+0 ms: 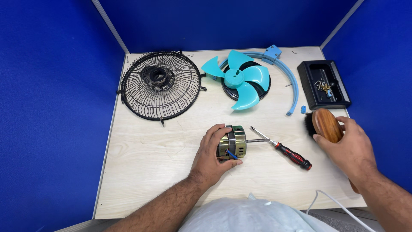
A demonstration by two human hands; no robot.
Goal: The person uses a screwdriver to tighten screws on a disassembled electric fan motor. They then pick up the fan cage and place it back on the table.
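Observation:
My left hand (pixel 211 152) grips a small brass-coloured fan motor (pixel 234 144) lying on the light wooden table (pixel 141 172); its metal shaft points right. My right hand (pixel 349 148) holds a brush with an oval wooden back (pixel 327 124) and black bristles, near the table's right edge. Between the two hands lies a screwdriver (pixel 283 148) with a red and black handle, its tip next to the motor shaft.
A black wire fan guard (pixel 159 83) lies at the back left. A teal fan blade (pixel 240 79) rests on a black disc, with a curved blue rim piece (pixel 294 79) around it. A black tray (pixel 322 83) holds several screws. A white cable (pixel 339 204) runs along the near edge.

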